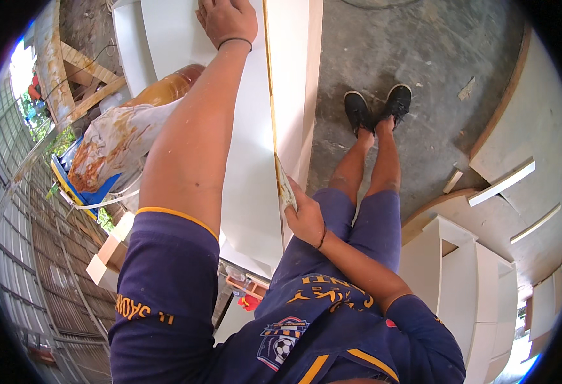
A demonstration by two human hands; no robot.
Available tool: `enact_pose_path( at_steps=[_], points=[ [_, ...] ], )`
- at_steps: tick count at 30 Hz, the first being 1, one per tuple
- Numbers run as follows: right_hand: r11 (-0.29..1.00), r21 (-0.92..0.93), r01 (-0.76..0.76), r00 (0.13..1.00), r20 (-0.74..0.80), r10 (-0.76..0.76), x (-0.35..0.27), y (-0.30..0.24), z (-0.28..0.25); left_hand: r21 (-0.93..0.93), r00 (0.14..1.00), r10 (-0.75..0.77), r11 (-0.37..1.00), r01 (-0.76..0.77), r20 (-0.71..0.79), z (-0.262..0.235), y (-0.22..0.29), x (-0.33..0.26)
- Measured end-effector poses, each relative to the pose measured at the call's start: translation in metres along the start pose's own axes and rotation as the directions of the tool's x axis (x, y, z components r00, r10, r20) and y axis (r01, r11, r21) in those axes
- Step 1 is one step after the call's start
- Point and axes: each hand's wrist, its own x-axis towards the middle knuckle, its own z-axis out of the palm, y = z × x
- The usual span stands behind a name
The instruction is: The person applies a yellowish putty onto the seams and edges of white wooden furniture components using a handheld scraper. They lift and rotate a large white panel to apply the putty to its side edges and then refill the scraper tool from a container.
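Note:
My left hand (228, 20) lies on a white panel (249, 160), its fingers stretched out and partly cut off by the top of the view. A yellow-brown line runs along the panel's long edge (270, 83). Beside this edge, near my waist, my right hand (305, 221) is closed around a thin, off-white piece smeared with brown (286, 192). Its flat, pointed end touches or nearly touches the edge; its exact kind is unclear. Left of my left forearm sit an amber-coloured plastic container (166, 91) and a white, brown-stained cloth or bag (118, 144).
A blue and yellow container (70, 182) stands under the stained white thing. Wooden framing (79, 96) is at the far left. On the right, the concrete floor (447, 38) meets large boards (530, 128) with loose strips (501, 182). White cabinets (466, 281) stand behind my right elbow.

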Motion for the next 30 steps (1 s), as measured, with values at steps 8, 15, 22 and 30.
enact_pose_path(
  at_steps=[8, 15, 22, 30],
  points=[
    [0.988, -0.062, 0.139, 0.941, -0.303, -0.152, 0.016, 0.019, -0.075, -0.002, 1.000, -0.026, 1.000, 0.026, 0.015, -0.003, -0.002, -0.001],
    [0.923, 0.380, 0.059, 0.988, -0.153, -0.001, 0.025, 0.028, -0.139, -0.144, 1.000, -0.021, 0.989, 0.022, 0.006, 0.000, -0.003, -0.001],
    [0.940, -0.184, 0.288, 0.912, -0.246, -0.327, 0.045, 0.016, -0.172, -0.085, 0.996, -0.063, 0.994, 0.068, 0.061, -0.005, -0.001, -0.001],
    [0.813, -0.477, 0.334, 0.741, -0.400, -0.539, 0.084, -0.024, -0.199, -0.070, 0.993, -0.083, 0.994, 0.089, 0.081, -0.004, -0.003, -0.002]
  ],
)
